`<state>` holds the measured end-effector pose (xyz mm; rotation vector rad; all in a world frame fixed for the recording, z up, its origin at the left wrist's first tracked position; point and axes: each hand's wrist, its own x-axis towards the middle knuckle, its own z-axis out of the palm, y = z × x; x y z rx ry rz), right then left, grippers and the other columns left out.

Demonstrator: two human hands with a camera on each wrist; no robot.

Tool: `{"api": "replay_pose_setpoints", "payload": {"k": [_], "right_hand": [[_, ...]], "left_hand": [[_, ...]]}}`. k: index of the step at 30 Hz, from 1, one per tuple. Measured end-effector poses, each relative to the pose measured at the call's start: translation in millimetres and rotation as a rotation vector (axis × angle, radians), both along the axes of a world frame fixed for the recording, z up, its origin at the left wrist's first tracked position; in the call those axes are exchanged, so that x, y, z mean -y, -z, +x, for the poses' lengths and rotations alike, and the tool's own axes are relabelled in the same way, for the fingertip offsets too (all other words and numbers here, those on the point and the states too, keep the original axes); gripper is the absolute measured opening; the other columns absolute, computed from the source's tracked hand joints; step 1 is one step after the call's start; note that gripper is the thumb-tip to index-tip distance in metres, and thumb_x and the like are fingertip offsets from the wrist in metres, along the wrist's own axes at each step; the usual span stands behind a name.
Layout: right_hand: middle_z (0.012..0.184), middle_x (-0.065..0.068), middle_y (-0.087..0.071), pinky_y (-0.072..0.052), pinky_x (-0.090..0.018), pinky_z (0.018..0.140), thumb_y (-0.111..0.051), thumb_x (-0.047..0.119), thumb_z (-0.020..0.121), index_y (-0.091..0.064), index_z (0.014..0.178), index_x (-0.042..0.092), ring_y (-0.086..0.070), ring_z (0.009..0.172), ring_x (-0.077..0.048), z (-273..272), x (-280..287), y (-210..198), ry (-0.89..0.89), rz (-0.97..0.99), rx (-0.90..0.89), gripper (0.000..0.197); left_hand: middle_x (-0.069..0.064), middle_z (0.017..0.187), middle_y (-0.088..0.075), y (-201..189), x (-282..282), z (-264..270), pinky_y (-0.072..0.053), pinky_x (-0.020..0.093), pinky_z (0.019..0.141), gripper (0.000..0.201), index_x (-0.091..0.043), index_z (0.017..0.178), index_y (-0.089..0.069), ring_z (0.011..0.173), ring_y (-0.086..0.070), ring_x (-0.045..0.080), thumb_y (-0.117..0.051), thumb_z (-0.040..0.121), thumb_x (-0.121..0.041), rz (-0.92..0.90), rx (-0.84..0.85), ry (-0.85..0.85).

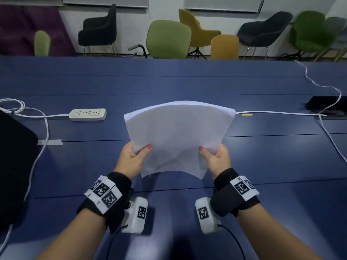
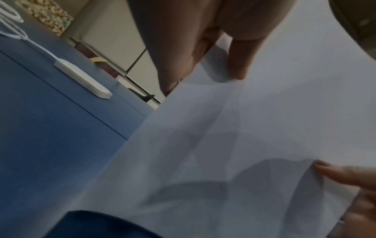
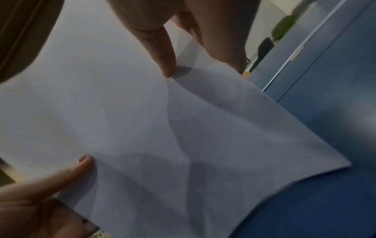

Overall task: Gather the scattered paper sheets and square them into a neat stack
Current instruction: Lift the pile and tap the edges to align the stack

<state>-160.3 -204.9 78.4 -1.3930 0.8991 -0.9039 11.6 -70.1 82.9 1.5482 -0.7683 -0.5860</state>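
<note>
A stack of white paper sheets (image 1: 178, 134) is held up off the blue table (image 1: 262, 156), bowed upward across its far edge. My left hand (image 1: 134, 156) grips its left side, thumb on top. My right hand (image 1: 216, 157) grips its right side in the same way. In the left wrist view the paper sheets (image 2: 234, 145) fill the frame, with my left thumb (image 2: 240, 61) pressed on top and the other hand's thumb at the lower right. In the right wrist view the paper sheets (image 3: 142, 120) bend under my right thumb (image 3: 162, 53). The fingers beneath the stack are hidden.
A white power strip (image 1: 87, 114) lies on the table to the left with its cable (image 1: 37, 117). Another white cable (image 1: 281, 113) runs right toward a black floor box (image 1: 326, 105). A black object (image 1: 15, 166) sits at the left edge. Chairs (image 1: 169, 40) stand beyond the table.
</note>
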Motion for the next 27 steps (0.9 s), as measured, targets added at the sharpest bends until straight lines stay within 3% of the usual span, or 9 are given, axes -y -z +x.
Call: {"api": "replay_pose_setpoints", "payload": {"k": [3, 7, 11, 14, 16, 18, 21, 23, 27], "right_hand": [[0.090, 0.005, -0.065, -0.049, -0.033, 0.088, -0.057, -0.009, 0.082, -0.060, 0.087, 0.025, -0.065, 0.077, 0.002, 0, 0, 1, 0.001, -0.017, 0.036, 0.035], [0.095, -0.002, -0.064, -0.049, -0.036, 0.087, -0.065, 0.000, 0.077, -0.056, 0.095, 0.019, -0.065, 0.076, 0.006, 0, -5, -5, -0.038, -0.016, 0.023, 0.028], [0.093, 0.004, -0.061, -0.047, -0.013, 0.078, -0.066, 0.033, 0.068, -0.049, 0.107, 0.019, -0.060, 0.083, 0.003, -5, -7, -61, -0.020, -0.143, 0.232, 0.045], [0.083, -0.012, -0.066, -0.041, -0.022, 0.068, -0.057, 0.049, 0.071, -0.053, 0.104, 0.028, -0.054, 0.078, -0.013, -3, 1, -106, 0.028, -0.247, 0.245, 0.039], [0.072, -0.001, -0.071, -0.043, -0.027, 0.069, -0.055, 0.052, 0.073, -0.058, 0.091, 0.027, -0.056, 0.073, -0.018, 4, 9, -118, 0.065, -0.224, 0.243, 0.031], [0.057, 0.010, -0.069, -0.046, -0.020, 0.069, -0.058, 0.037, 0.082, -0.060, 0.079, 0.019, -0.057, 0.066, -0.011, 11, 13, -116, 0.132, -0.204, 0.240, 0.019], [0.050, 0.023, -0.063, -0.041, -0.007, 0.060, -0.055, 0.013, 0.089, -0.059, 0.067, 0.018, -0.053, 0.054, 0.008, 15, 14, -106, 0.224, -0.193, 0.252, 0.023], [0.049, 0.024, -0.060, -0.039, -0.006, 0.058, -0.053, 0.017, 0.091, -0.059, 0.065, 0.020, -0.048, 0.051, 0.008, 16, 11, -104, 0.229, -0.192, 0.221, 0.027], [0.075, 0.020, -0.062, -0.042, -0.024, 0.086, -0.051, 0.046, 0.077, -0.064, 0.082, 0.020, -0.054, 0.082, 0.000, 12, 6, -105, 0.137, -0.120, 0.258, 0.029]], "left_hand": [[-0.031, 0.077, -0.071, -2, 0, 0, -0.050, 0.010, 0.075, 0.020, -0.012, 0.106, -0.061, 0.080, -0.065, -0.011, -0.057, 0.088, -0.003, -0.012, -0.002, -0.015], [-0.015, 0.091, -0.071, -10, -4, -2, -0.051, 0.033, 0.092, 0.043, -0.016, 0.108, -0.059, 0.083, -0.065, -0.010, -0.068, 0.067, -0.028, -0.003, -0.015, -0.002], [-0.006, 0.102, -0.060, -48, -2, -6, -0.049, 0.015, 0.081, 0.054, -0.025, 0.105, -0.048, 0.086, -0.062, -0.006, -0.071, 0.059, -0.044, -0.263, 0.000, -0.090], [0.010, 0.102, -0.061, -82, 6, -3, -0.046, 0.034, 0.079, 0.054, -0.031, 0.105, -0.052, 0.086, -0.058, 0.020, -0.064, 0.063, -0.062, -0.362, -0.007, -0.199], [0.016, 0.110, -0.065, -97, 15, 0, -0.046, 0.046, 0.088, 0.059, -0.031, 0.099, -0.058, 0.099, -0.061, 0.032, -0.056, 0.060, -0.075, -0.355, -0.079, -0.261], [0.002, 0.098, -0.066, -104, 25, 1, -0.045, 0.045, 0.097, 0.051, -0.027, 0.087, -0.062, 0.101, -0.061, 0.026, -0.053, 0.063, -0.071, -0.312, -0.148, -0.323], [-0.011, 0.080, -0.057, -97, 33, 5, -0.046, 0.032, 0.089, 0.018, -0.026, 0.072, -0.058, 0.084, -0.054, 0.011, -0.060, 0.079, -0.043, -0.268, -0.146, -0.398], [-0.010, 0.080, -0.055, -93, 33, 5, -0.042, 0.029, 0.084, 0.016, -0.025, 0.073, -0.058, 0.083, -0.052, 0.011, -0.059, 0.081, -0.039, -0.258, -0.156, -0.400], [-0.009, 0.091, -0.056, -97, 27, 1, -0.043, 0.018, 0.082, 0.040, -0.017, 0.100, -0.061, 0.085, -0.056, 0.003, -0.055, 0.078, -0.049, -0.312, -0.165, -0.298]]}}
